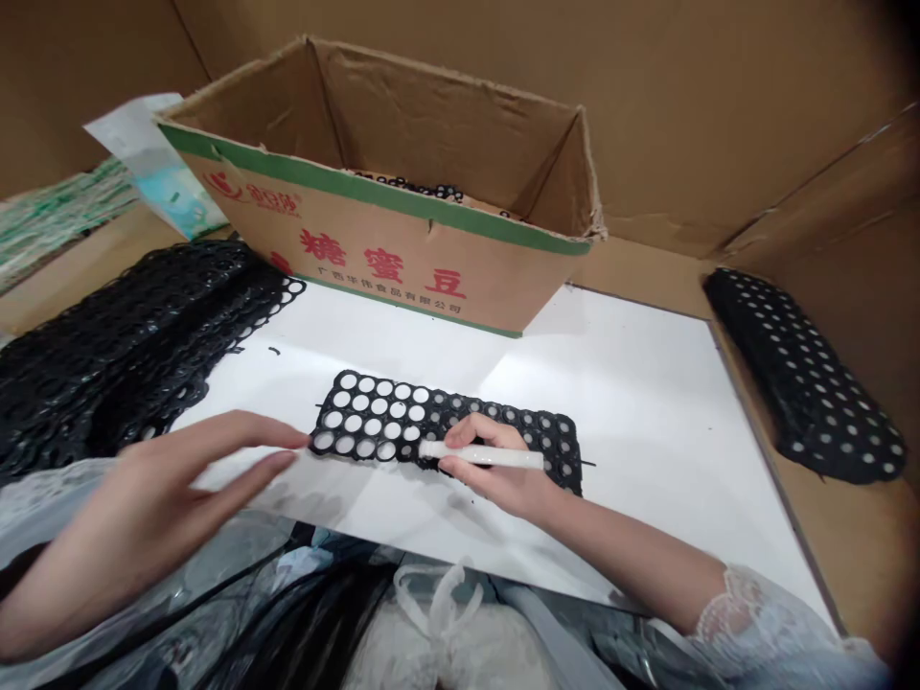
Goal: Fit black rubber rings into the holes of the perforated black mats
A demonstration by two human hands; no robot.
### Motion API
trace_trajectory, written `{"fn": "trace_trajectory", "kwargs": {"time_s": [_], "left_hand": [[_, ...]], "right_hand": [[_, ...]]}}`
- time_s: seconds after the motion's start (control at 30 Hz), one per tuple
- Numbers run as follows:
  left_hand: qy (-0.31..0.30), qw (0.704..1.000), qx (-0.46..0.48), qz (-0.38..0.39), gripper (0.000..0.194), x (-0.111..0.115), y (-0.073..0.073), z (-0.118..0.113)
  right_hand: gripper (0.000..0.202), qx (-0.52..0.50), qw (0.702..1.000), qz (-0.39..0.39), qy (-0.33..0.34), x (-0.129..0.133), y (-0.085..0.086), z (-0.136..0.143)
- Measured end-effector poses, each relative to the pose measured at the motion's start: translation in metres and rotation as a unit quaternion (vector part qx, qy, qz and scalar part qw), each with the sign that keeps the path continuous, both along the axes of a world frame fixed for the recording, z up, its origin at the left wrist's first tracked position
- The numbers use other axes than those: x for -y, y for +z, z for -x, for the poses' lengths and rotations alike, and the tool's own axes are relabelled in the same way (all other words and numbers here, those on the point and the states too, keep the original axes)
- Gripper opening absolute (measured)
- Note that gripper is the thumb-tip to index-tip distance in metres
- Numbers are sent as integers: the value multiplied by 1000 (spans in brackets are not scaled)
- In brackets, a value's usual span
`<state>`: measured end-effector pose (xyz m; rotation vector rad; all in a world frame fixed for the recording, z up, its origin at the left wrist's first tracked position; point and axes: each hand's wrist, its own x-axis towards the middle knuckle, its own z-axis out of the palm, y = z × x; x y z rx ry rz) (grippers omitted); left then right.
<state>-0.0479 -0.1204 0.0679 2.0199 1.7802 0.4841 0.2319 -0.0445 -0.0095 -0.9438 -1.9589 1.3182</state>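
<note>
A black rubbery sheet [370, 407] with rows of round holes lies on the white board. Its left part shows open rings, while the holes farther right look filled with grey discs. My right hand [503, 470] grips a white stick-like tool [495, 456], whose left tip touches the sheet near the line between open and filled holes. Beside the sheet's lower left corner is my left hand [179, 489], fingers stretched out and thumb apart from the index finger. Its fingertips come close to the edge; whether they touch it I cannot tell.
Behind the sheet stands an open cardboard box [402, 259] with black ringed pieces inside. A pile of black perforated sheets [136, 335] lies at left. At right rests a black piece with pale dots [805, 374]. The white board [632, 383] has cardboard walls around it.
</note>
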Motion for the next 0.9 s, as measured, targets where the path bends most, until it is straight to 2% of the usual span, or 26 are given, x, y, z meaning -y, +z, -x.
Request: {"fn": "trace_trajectory", "kwargs": {"time_s": [0.07,0.1,0.23,0.37,0.47,0.6,0.73,0.9], "left_hand": [[-142,989,-10,47,21,-24,-6,-16],[-194,979,-12,62,20,-38,-8,-25],[-261,960,-14,103,19,-84,-15,-57],[-325,936,-19,135,21,-108,-25,-72],[-352,929,3,113,18,-114,-37,-72],[-366,926,41,84,16,-114,-51,-67],[-363,926,51,90,19,-112,-60,-67],[-371,926,57,35,22,-111,-69,-67]], "right_hand": [[15,-14,1000,16,-4,-1,-1,0],[15,-20,1000,20,-7,-1,-1,0],[15,-35,999,10,-25,-2,-1,1],[14,-45,998,-11,-46,-3,-1,3],[13,-49,997,-17,-52,-3,0,4],[11,-43,998,-33,-16,-3,1,3],[12,-44,998,-42,7,-3,3,2],[13,-26,998,-52,23,-3,7,3]]}}
